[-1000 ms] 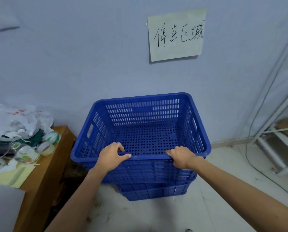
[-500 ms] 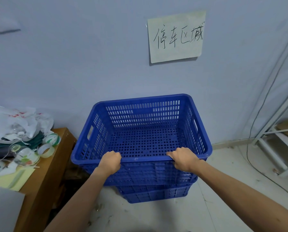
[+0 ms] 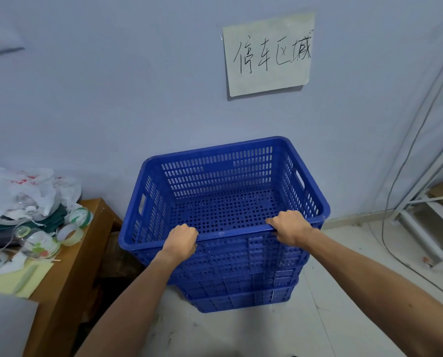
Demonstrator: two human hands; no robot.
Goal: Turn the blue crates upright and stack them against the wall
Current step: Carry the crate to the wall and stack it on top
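An upright blue perforated crate [image 3: 223,191] sits nested on top of a stack of blue crates [image 3: 243,297] standing on the floor close to the wall. Its inside is empty. My left hand [image 3: 180,240] grips the near rim of the top crate left of centre, fingers curled over the edge. My right hand [image 3: 288,226] grips the same rim further right. Only the lower walls of the crates underneath show below the top one.
A wooden table [image 3: 68,269] stands to the left, piled with plastic bags and tape rolls [image 3: 78,216]. A handwritten paper sign [image 3: 268,54] hangs on the wall above. White metal framing [image 3: 421,222] and a cable [image 3: 385,228] are on the right. Pale floor tiles lie in front.
My left hand's fingers closed over the near rim, where a second ago they were loosely spread. The top crate stays on the stack, with only a slight shift in the view.
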